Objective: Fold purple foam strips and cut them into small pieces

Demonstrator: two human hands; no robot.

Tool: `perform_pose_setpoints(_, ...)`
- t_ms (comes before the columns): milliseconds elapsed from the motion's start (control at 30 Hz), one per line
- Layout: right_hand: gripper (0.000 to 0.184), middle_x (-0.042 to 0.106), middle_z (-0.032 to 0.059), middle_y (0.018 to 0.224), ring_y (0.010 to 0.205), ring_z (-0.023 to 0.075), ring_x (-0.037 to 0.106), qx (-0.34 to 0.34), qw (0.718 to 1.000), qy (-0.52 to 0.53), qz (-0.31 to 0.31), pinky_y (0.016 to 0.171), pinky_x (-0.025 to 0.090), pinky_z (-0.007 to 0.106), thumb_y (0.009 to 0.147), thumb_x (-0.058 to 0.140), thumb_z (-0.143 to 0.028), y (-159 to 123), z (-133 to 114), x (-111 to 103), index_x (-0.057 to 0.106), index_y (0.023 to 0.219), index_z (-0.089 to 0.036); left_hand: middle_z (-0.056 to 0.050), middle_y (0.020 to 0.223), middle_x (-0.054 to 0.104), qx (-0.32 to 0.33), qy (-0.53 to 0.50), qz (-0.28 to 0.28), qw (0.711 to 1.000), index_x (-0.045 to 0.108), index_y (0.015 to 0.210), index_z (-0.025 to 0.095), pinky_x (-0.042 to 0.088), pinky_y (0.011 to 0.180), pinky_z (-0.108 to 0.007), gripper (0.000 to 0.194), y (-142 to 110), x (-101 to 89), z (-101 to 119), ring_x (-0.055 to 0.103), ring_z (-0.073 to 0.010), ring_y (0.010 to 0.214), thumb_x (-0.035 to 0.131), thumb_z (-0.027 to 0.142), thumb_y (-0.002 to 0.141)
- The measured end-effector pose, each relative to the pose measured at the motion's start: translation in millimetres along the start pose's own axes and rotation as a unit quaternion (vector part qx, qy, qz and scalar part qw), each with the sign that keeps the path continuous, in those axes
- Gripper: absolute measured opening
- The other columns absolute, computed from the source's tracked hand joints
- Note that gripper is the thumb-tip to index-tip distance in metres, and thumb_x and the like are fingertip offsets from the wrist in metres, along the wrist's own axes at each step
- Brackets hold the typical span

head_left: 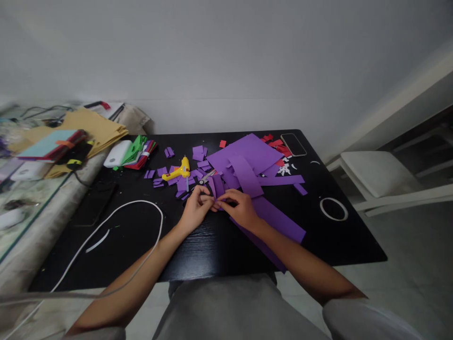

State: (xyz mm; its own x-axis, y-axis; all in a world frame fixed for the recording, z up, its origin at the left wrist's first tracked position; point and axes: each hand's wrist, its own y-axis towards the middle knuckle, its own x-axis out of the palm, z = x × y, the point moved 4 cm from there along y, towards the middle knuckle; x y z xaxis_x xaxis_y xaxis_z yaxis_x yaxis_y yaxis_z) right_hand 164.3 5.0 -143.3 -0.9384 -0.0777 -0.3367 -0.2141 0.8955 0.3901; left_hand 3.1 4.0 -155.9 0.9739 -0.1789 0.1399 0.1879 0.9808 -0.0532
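My left hand (pixel 198 204) and my right hand (pixel 238 206) meet over the front middle of a black table. Between their fingertips they pinch a small purple foam strip (pixel 218 186), its lower end hidden by the fingers. Just beyond the hands lie scissors (pixel 206 178) with their blades partly covered. A yellow glue gun (pixel 179 170) rests on scattered purple pieces to the left. Large purple sheets (pixel 252 153) and a curved purple strip (pixel 245 174) lie beside my right hand. Another purple sheet (pixel 278 219) passes under my right forearm.
A white cable (pixel 161 222) loops across the left side and over my left forearm. Dark phone (pixel 94 203) at left, another phone (pixel 293 144) at back right. Red scraps (pixel 279 147), a white ring (pixel 333 209) and folded coloured sheets (pixel 139 151) lie around. A chair (pixel 378 172) stands right.
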Motion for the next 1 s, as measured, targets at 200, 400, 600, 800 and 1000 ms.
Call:
perform_pose_setpoints(200,0.005,0.075,0.0033,0.082,0.073,0.0162,0.069,0.023,1.0,0.004,-0.013,0.069,0.055,0.028,0.084,0.071,-0.021,1,0,-1,0.076,0.085,-0.022,0.002,0.068,0.068,0.007,0.034,-0.03,0.999,0.049,0.092,0.019,0.059,0.068,-0.028,0.021,-2,0.5,3,0.073,-0.0158,0.067,0.066,0.03,0.087)
perform_pose_setpoints(400,0.007,0.075,0.0053,0.084,0.076,0.0175,0.069,-0.006,0.999,-0.023,-0.023,0.072,0.055,0.03,0.087,0.068,-0.021,0,-3,0,0.076,0.087,-0.021,0.002,0.069,0.069,0.029,0.077,-0.014,0.997,0.049,0.094,0.02,0.056,0.068,-0.026,0.027,-4,-0.7,6,0.071,-0.0148,0.067,0.071,0.034,0.086)
perform_pose_setpoints(600,0.013,0.076,0.0041,0.089,0.079,0.0186,0.071,0.033,0.999,-0.002,-0.02,0.075,0.058,0.032,0.087,0.065,-0.021,-1,-6,-2,0.074,0.096,-0.023,0.002,0.07,0.07,0.025,0.065,-0.003,0.998,0.048,0.096,0.021,0.058,0.07,-0.028,0.028,-4,-0.8,9,0.072,-0.0159,0.067,0.068,0.039,0.088)
perform_pose_setpoints(800,0.016,0.074,0.0031,0.091,0.084,0.0184,0.073,0.052,0.998,0.036,-0.017,0.079,0.059,0.033,0.088,0.062,-0.023,-4,-8,-2,0.066,0.103,-0.023,0.003,0.068,0.068,0.031,0.069,0.01,0.997,0.047,0.094,0.021,0.059,0.07,-0.029,0.026,-3,-2.7,9,0.071,-0.0156,0.065,0.068,0.034,0.086)
perform_pose_setpoints(1000,0.045,0.067,-0.003,0.082,0.072,0.0156,0.071,0.117,0.984,0.137,0.007,0.071,0.059,0.031,0.084,0.069,-0.028,-5,2,4,0.046,0.122,-0.026,0.004,0.068,0.068,0.036,0.082,0.019,0.996,0.046,0.091,0.022,0.058,0.069,-0.029,0.024,-3,-2.9,8,0.069,-0.0144,0.062,0.067,0.031,0.085)
